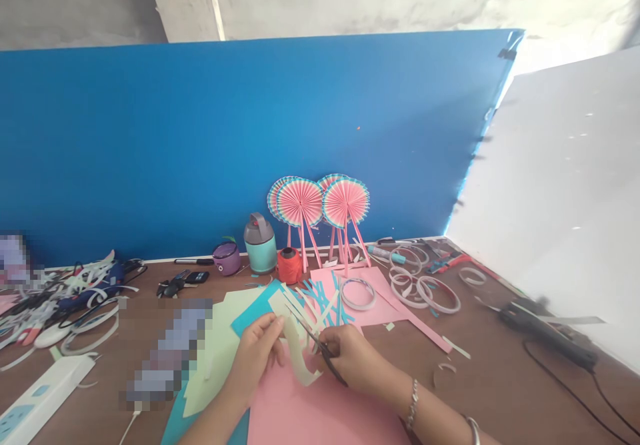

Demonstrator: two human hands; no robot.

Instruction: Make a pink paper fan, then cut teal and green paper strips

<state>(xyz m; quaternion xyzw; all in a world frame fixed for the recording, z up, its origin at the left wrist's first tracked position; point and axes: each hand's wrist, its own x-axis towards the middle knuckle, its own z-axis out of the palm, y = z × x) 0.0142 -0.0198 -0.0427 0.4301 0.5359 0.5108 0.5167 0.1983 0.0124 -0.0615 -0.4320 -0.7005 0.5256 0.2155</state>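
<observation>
Between the thumb and fingers of my left hand (259, 350) is a strip of pale green paper (300, 366), its lower end curling down. My right hand (356, 357) grips scissors (327, 360) by the handles, with the blades pointing up and left beside the strip. I cannot tell whether the blades touch it. Below both hands lies a pink sheet (320, 418). A blue sheet (250, 315) and several pale green sheets (217, 348) are spread to its left. Narrow blue and white paper strips (340, 302) lie just beyond the scissors.
Pink folded-paper fans (346, 202) stand on legs against the blue partition (200, 145). A teal bottle (261, 252), purple cup (227, 258) and red spool (289, 266) stand nearby. Tape rolls (440, 295) and a black corded tool (547, 335) are right; tangled cables and a power strip (40, 395) left.
</observation>
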